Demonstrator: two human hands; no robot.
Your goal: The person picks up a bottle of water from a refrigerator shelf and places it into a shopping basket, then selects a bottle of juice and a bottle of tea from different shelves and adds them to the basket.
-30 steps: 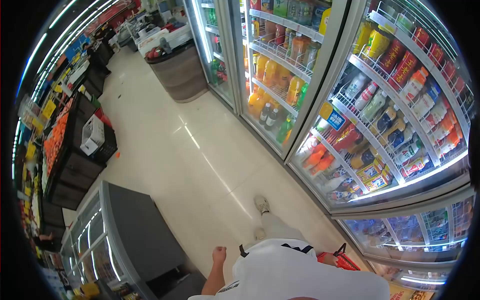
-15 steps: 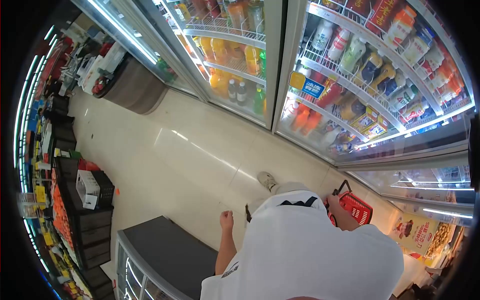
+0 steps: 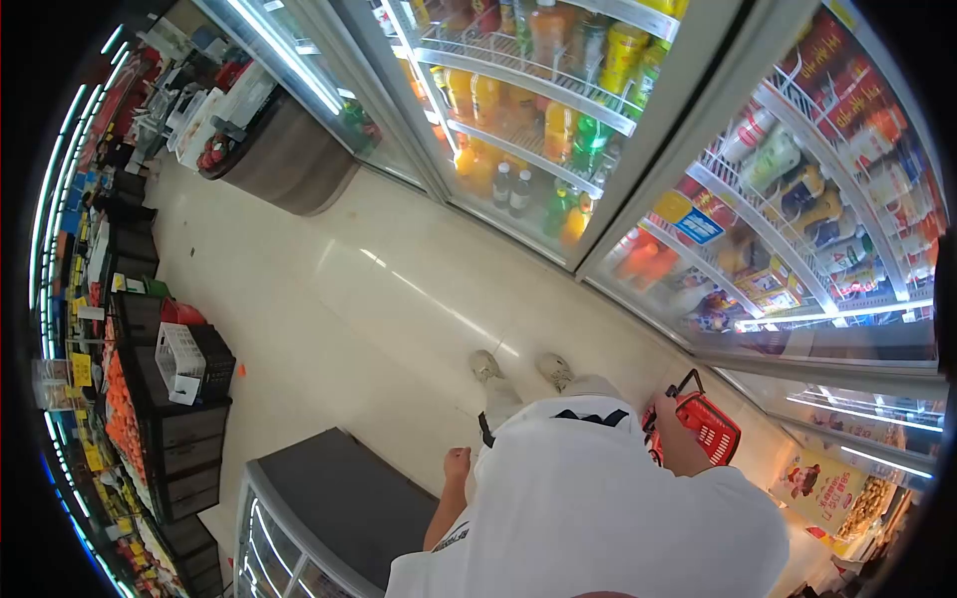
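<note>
My right hand (image 3: 662, 407) hangs at my side with its fingers wrapped round the handle of a red shopping basket (image 3: 718, 431). Slatted plastic walls show on the basket; my forearm hides part of it, and its contents cannot be made out. On the other side, my left hand (image 3: 457, 461) hangs low with curled fingers and nothing visible in it. Nearest to that hand is the dark top of a glass-sided display case (image 3: 339, 498). Both my shoes (image 3: 554, 371) show on the pale floor.
Glass-door drinks coolers (image 3: 558, 130) full of bottles run along the right. A rounded counter (image 3: 289, 159) stands ahead. On the left are produce stands (image 3: 122, 409) and a black-and-white crate (image 3: 204, 361). A yellow-and-red carton (image 3: 819, 488) sits at the lower right.
I have moved forward along the coolers, and both shoes now show instead of one. The cooler doors have shifted right in view. My right hand keeps hold of the basket.
</note>
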